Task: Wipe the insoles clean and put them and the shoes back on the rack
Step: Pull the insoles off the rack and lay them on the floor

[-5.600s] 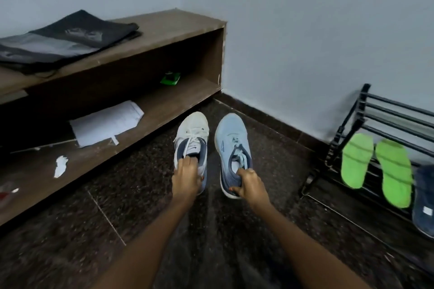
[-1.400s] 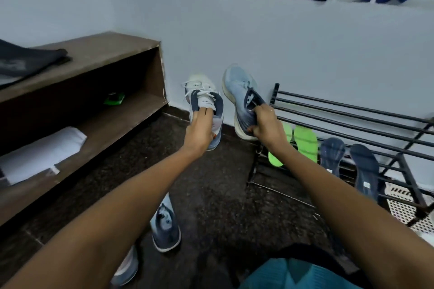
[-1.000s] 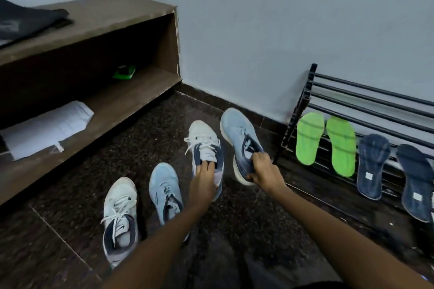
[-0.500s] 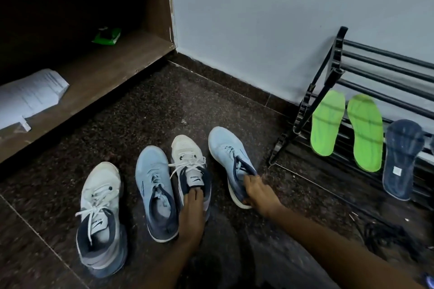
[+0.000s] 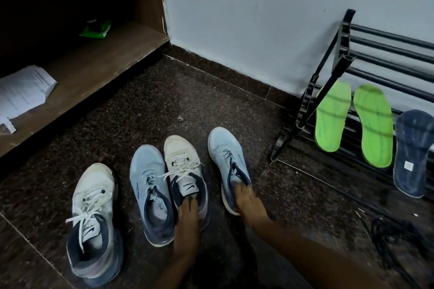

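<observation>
Several sneakers stand in a row on the dark floor. My left hand (image 5: 186,223) has its fingers hooked into the heel opening of a white sneaker (image 5: 182,162). My right hand (image 5: 249,204) grips the collar of a light blue sneaker (image 5: 225,150). To the left stand a second light blue sneaker (image 5: 146,171) and a second white sneaker (image 5: 94,197), both untouched. On the black metal rack (image 5: 340,58) at the right lean two green insoles (image 5: 332,112) (image 5: 374,124) and a navy insole (image 5: 413,148).
A low wooden shelf unit (image 5: 98,63) runs along the left, holding a white paper (image 5: 21,91) and a small green packet (image 5: 95,30). A dark tangle of cord (image 5: 394,234) lies on the floor at the right. The white wall (image 5: 246,19) is behind.
Both hands lowered the white and the blue sneaker from the air to the floor, setting them down beside the other pair. My view tilted down and closer.
</observation>
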{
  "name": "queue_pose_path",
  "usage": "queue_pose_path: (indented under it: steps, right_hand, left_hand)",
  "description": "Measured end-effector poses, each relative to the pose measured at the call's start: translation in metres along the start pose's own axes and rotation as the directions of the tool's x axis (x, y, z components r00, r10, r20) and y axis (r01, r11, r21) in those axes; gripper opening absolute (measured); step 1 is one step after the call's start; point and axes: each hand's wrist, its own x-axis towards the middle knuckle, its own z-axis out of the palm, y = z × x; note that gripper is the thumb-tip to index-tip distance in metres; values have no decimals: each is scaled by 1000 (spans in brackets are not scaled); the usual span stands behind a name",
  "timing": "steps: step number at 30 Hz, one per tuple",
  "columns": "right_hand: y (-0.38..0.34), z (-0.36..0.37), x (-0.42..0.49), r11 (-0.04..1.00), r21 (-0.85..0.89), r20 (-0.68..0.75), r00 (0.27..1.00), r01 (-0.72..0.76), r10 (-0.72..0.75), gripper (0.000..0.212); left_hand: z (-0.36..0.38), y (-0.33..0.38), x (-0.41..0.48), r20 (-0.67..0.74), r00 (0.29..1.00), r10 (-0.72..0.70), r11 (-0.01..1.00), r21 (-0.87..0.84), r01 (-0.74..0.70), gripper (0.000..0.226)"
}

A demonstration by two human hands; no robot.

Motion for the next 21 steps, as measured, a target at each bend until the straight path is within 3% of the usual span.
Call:
queue_pose_path:
  steps: [2, 5, 9, 13, 15, 18, 21]
  right_hand:
    - [-1, -5, 1, 998, 47, 22, 999, -45, 44, 35]
    - [3, -14, 3, 995, 91, 195, 980, -48, 29, 50]
    - [14, -59, 9, 991, 133, 237, 971, -23, -9, 39]
    - [40, -117, -4, 984, 170, 107, 994, -51, 33, 28]
    - [58, -147, -21, 983, 167, 46, 996, -80, 74, 26]
    - [89, -186, -57, 972, 169, -10, 986, -162, 166, 20]
    - [120, -210, -91, 945, 205, -62, 960, -256, 273, 21]
  left_hand:
    - [-2, 4, 0, 39, 997, -66, 995, 73, 63, 56]
    - [-14, 16, 2, -10, 995, -97, 980, 174, 98, 40]
    - [-29, 33, 2, -29, 998, -54, 937, 343, 61, 43]
    - [-57, 66, 8, -34, 997, 67, 953, 297, -54, 41]
    - [-75, 90, 9, -59, 979, 194, 957, 233, -176, 40]
    - [-99, 135, 8, -105, 959, 261, 965, 63, -256, 38]
    - [-119, 181, -2, -129, 921, 368, 929, 91, -358, 43]
